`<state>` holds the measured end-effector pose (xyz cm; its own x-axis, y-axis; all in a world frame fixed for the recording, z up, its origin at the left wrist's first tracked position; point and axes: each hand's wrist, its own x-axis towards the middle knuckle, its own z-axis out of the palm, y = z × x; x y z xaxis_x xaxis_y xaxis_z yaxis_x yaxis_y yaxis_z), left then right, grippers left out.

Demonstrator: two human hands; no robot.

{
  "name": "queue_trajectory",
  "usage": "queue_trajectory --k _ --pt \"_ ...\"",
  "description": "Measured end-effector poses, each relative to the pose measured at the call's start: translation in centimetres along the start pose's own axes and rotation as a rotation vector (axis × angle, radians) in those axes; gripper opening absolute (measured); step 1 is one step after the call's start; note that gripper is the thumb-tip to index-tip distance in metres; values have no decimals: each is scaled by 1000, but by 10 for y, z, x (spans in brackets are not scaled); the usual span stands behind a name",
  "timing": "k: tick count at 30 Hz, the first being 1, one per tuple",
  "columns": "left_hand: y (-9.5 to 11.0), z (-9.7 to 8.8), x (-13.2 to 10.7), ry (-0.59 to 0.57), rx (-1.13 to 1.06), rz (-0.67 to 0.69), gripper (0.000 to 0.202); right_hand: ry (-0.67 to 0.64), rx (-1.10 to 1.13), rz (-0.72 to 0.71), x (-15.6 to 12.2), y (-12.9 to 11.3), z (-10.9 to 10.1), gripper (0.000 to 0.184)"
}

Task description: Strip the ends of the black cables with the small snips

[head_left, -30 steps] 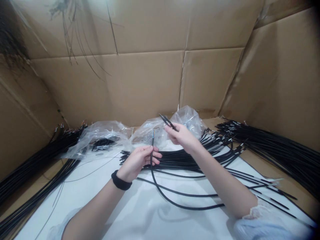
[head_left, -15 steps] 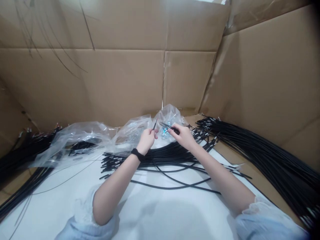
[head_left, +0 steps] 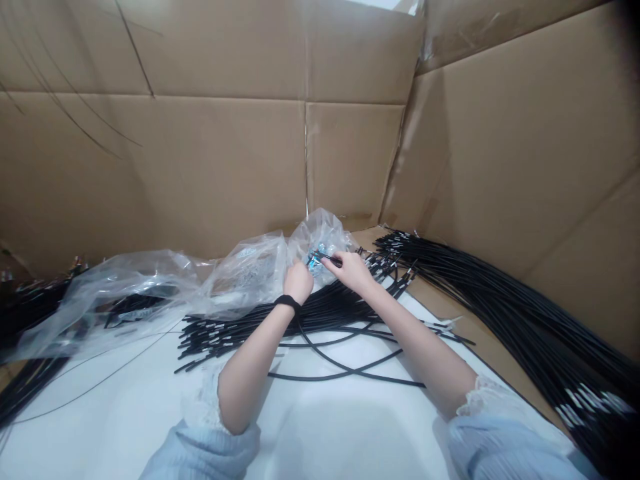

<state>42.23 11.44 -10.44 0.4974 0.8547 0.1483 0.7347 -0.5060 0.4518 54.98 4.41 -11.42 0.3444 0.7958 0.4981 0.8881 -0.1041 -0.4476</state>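
Note:
My left hand point(head_left: 299, 281), with a black band point(head_left: 288, 304) at the wrist, is closed around the end of a black cable point(head_left: 316, 348). Its fingertips are mostly hidden behind the back of the hand. In my right hand point(head_left: 354, 272) is a slim dark two-pronged tool point(head_left: 330, 259), like tweezers or small snips. The tool's tips are close to the cable end; whether they touch I cannot tell. Just behind them, small shiny blue-and-silver pieces point(head_left: 316, 249) show in a clear plastic bag point(head_left: 323, 223).
A bundle of black cables point(head_left: 325, 310) lies under my hands on the white table surface point(head_left: 350, 433). More black cables point(head_left: 480, 287) run along the right, and others point(head_left: 30, 383) lie at left. Clear plastic bags point(head_left: 150, 273) spread across the back, before a cardboard wall point(head_left: 225, 160).
My left hand has turned and moved lower, bringing the cable end close to the tool's tips. The view has shifted right, so the surroundings appear farther left.

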Motion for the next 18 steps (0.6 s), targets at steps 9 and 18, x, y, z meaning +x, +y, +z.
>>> queue_trajectory --k 9,18 --pt "8 7 1 57 158 44 25 -82 -134 101 2 3 3 47" --pt "10 9 -6 114 219 95 27 -149 -174 148 2 -8 -1 45"
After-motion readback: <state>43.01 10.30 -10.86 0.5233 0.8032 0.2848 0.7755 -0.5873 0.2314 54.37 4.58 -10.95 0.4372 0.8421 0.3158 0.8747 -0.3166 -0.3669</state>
